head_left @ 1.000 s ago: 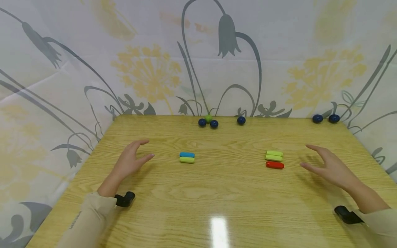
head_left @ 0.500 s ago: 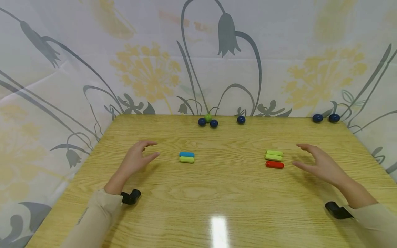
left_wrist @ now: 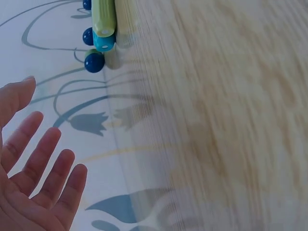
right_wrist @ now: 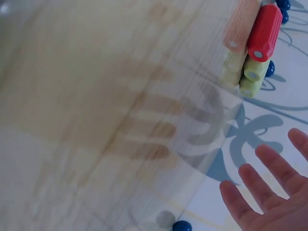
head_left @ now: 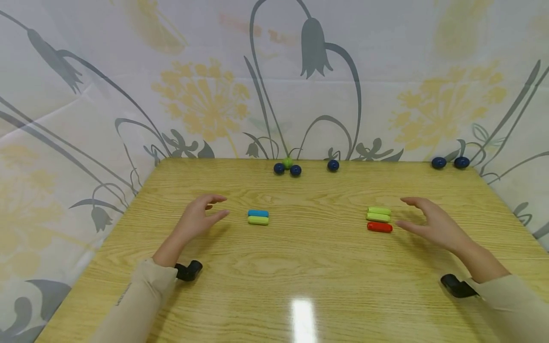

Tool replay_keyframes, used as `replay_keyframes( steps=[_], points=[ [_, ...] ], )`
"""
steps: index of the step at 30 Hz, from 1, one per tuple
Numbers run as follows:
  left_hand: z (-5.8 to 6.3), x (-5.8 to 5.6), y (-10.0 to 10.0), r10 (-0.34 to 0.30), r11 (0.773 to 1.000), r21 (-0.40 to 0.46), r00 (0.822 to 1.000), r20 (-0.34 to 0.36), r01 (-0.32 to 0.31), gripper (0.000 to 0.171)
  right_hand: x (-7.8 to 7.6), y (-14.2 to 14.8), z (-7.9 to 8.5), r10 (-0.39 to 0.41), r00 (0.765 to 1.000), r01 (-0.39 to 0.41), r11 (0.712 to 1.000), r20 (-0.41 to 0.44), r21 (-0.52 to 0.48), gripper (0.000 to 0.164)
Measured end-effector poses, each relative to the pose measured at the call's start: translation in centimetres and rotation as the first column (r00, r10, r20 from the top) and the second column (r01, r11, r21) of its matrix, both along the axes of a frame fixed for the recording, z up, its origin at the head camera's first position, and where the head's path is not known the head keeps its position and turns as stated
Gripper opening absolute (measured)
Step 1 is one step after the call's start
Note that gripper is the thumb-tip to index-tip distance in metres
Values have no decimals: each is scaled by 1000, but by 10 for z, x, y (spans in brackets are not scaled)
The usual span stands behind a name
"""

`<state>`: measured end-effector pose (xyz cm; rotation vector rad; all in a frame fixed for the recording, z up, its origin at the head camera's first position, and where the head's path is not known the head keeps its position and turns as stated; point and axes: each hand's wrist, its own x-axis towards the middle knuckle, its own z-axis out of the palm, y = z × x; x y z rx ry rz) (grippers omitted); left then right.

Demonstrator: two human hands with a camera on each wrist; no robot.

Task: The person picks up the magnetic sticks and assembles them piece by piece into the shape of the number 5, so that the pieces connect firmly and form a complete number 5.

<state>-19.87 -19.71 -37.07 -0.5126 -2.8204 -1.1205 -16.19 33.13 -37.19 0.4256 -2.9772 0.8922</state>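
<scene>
Contact with the small coloured pieces is not yet made, and nothing is gripped: the left hand (head_left: 199, 220) and the right hand (head_left: 439, 228) are held over the wood-grain tabletop (head_left: 266, 286) with fingers loosely spread and thumbs set apart. On the left, a blue rounded rod (head_left: 258, 213) is laid lengthwise against a yellow-green rounded rod (head_left: 258, 221), just beyond the left fingertips. On the right, two yellow-green rods (head_left: 378, 217) are laid side by side, with a red rounded rod (head_left: 380, 227) on their near side, just beside the right thumb; whether the red one is touched by its neighbour cannot be told. Judged by this, only the approach is under way; any grasping and moving of rods is left to be done. Compared with the earlier head views, both hands have been brought inward, each closer to its own group, while no shift is seen in the rods, nor in the glossy dark-blue balls (head_left: 333, 166) and the green ball (head_left: 287, 163) along the back edge.
</scene>
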Motion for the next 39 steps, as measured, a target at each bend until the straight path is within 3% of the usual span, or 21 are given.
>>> replay_keyframes(
  steps=[16, 39],
  points=[
    [0, -6, 16, -66, 998, 14, 998, 4, 65, 38, -8, -12, 4, 28, 1000, -28, 1000, 6, 5, 68],
    [-9, -14, 41, -183, 983, 15, 978, 98, 182, 33, -16, -31, -2, 80, 997, -80, 996, 4, -34, 63]
  ],
)
